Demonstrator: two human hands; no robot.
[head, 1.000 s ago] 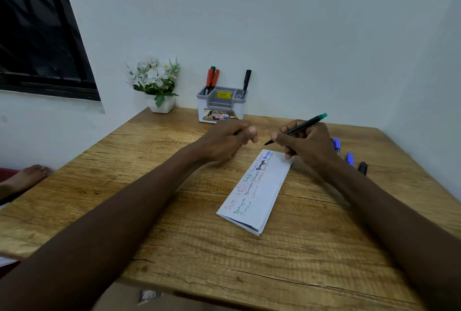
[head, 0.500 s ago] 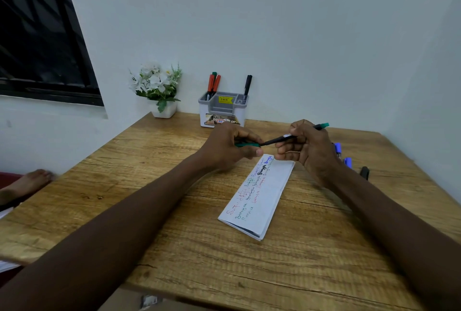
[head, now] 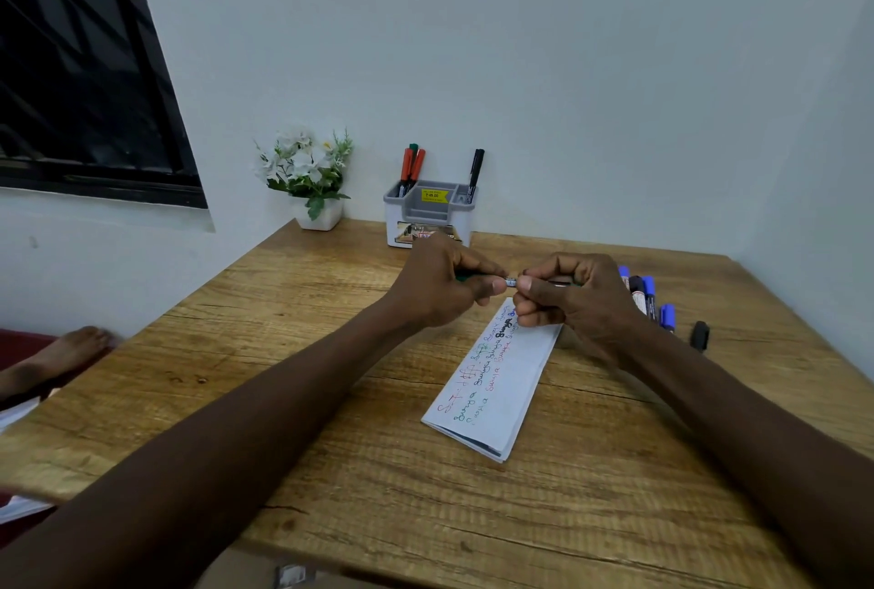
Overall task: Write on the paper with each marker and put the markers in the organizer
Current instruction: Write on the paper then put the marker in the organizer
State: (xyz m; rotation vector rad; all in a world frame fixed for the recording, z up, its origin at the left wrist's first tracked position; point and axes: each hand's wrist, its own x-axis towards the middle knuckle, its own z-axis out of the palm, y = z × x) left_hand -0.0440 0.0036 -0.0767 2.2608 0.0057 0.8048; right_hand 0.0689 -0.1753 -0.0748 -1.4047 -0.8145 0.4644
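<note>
Both hands meet above the far end of the folded white paper (head: pixel 501 380), which carries lines of coloured writing. My left hand (head: pixel 444 281) grips the green cap end and my right hand (head: pixel 567 293) grips the barrel of a green marker (head: pixel 511 282); only a short silver piece shows between the thumbs. The grey and white organizer (head: pixel 428 215) stands at the back by the wall. It holds two orange markers and a green one (head: pixel 410 167) on its left and a black marker (head: pixel 474 174) on its right.
Blue markers (head: pixel 650 295) and a black marker (head: pixel 700 335) lie on the wooden table (head: pixel 284 352) right of my right hand. A white pot of flowers (head: pixel 312 181) sits left of the organizer. A bare foot (head: pixel 61 356) rests beyond the table's left edge.
My hands came together; the left hand's green cap has slid onto the marker's tip, and the marker now lies level between both hands. The view shifted slightly.
</note>
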